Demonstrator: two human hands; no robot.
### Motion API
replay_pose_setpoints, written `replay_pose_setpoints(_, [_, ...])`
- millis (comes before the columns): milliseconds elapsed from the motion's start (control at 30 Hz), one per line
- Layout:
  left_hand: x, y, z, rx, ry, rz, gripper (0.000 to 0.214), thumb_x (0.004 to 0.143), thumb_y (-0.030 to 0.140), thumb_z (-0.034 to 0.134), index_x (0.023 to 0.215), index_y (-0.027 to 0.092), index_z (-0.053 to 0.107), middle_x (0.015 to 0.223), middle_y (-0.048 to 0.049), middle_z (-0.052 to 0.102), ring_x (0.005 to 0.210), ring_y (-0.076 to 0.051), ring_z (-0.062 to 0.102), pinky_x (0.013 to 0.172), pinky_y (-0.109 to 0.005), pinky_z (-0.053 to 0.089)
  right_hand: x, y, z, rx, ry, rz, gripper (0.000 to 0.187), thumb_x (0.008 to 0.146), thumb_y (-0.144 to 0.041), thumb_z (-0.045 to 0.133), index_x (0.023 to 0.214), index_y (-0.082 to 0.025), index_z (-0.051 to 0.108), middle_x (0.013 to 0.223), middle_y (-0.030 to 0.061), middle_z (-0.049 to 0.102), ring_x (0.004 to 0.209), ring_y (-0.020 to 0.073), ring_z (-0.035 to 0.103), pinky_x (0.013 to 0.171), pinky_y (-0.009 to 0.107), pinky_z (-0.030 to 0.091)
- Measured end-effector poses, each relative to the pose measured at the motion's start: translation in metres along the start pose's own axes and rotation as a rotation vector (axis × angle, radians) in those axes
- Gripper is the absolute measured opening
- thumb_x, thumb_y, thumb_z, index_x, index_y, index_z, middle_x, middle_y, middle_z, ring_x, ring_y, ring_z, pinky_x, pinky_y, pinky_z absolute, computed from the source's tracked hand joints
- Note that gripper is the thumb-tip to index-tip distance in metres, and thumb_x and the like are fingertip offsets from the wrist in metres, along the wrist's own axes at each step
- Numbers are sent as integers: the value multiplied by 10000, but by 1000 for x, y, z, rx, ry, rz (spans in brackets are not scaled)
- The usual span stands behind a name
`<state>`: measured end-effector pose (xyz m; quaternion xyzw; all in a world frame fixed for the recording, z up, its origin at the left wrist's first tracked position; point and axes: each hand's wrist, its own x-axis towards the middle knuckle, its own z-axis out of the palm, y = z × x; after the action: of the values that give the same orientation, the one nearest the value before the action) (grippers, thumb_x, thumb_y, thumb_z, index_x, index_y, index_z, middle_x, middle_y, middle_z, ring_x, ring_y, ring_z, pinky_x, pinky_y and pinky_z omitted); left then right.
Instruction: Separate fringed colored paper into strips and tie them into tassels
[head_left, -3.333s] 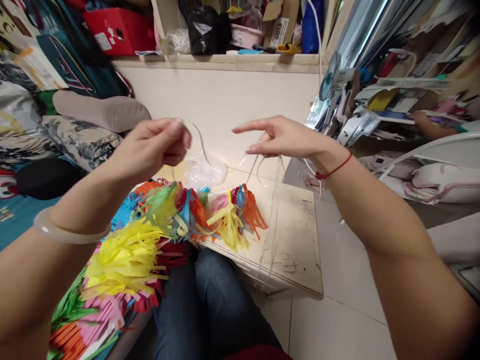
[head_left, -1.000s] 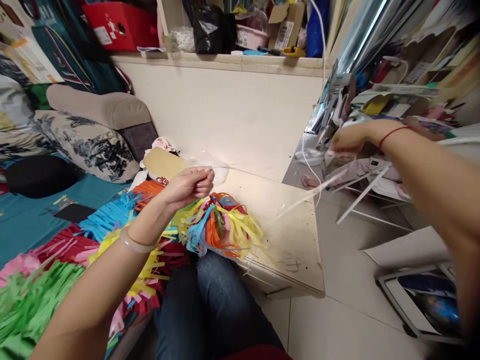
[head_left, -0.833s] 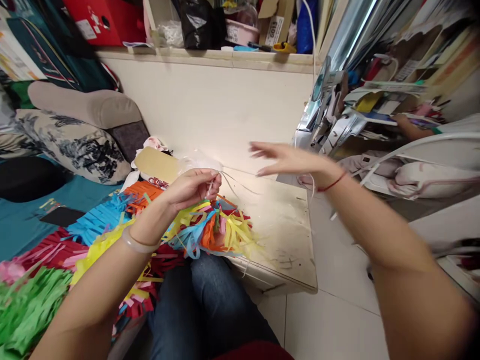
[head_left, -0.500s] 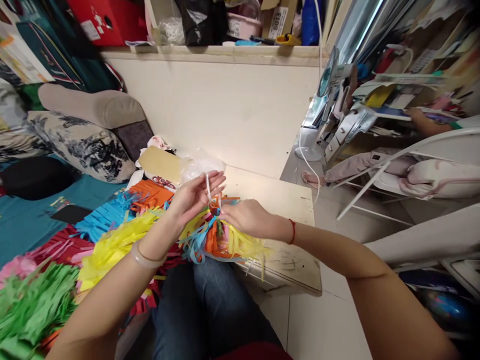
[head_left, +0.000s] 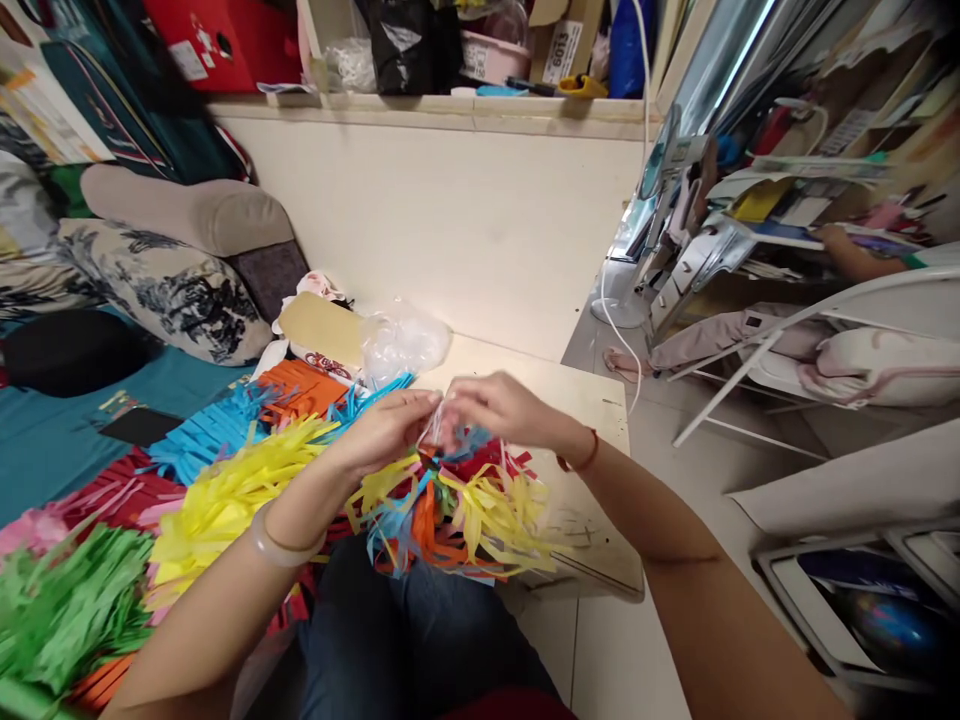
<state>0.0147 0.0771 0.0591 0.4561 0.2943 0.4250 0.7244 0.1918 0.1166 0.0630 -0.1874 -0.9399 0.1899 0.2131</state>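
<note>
Both my hands meet over a bundle of fringed paper strips in yellow, blue, orange and red, which lies on the edge of a cream bench and over my knees. My left hand pinches a thin white string at the top of the bundle. Close against it, my right hand has its fingers bent and drawn together on the same string, partly smeared by motion. The strips fan out below the string.
Fringed paper in yellow, green and blue is heaped on my left. A clear plastic bag lies beyond my hands. At right, another person sits on a white folding chair; a white cable hangs near the wall.
My left hand has closed from spread fingers with a string loop to a pinch. My right hand has risen slightly and joined it. The strips have spread out wider.
</note>
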Motion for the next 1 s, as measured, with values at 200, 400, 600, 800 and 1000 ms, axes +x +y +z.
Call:
replay_pose_setpoints(200, [1,2,-3,-132,158,205,154,801,251,663,730,115,648,642,-37,649,669,-135,646,765,-258,537,-5,6,13,-243,-8,94,324,963,-304,368,744,-161,558,614,-4,563,509,94,439,541,222,260])
replay_pose_setpoints(400, [6,1,0,-12,-96,42,260,825,330,641,778,77,680,631,-79,675,613,-182,667,738,-330,552,-7,7,6,-289,122,48,396,991,-334,283,764,-153,553,633,19,574,543,103,473,559,221,311])
replay_pose_setpoints(600, [9,3,3,75,103,135,207,790,299,686,801,92,696,758,-102,725,757,-191,690,752,-270,536,-9,10,7,-289,-1,-59,378,976,-397,349,788,-176,590,610,-7,587,513,94,464,527,211,292])
replay_pose_setpoints(800, [6,9,6,-96,16,224,214,826,300,634,874,104,704,801,-103,728,769,-200,690,815,-346,541,-13,11,3,-300,113,59,391,987,-348,319,759,-164,578,605,8,579,510,103,469,535,223,294])
replay_pose_setpoints(1000, [2,12,11,104,-208,-12,288,793,361,690,730,80,693,627,-113,696,604,-197,675,616,-274,526,-17,11,-2,-153,162,-41,425,999,-403,282,816,-166,585,623,2,578,530,88,482,563,211,323])
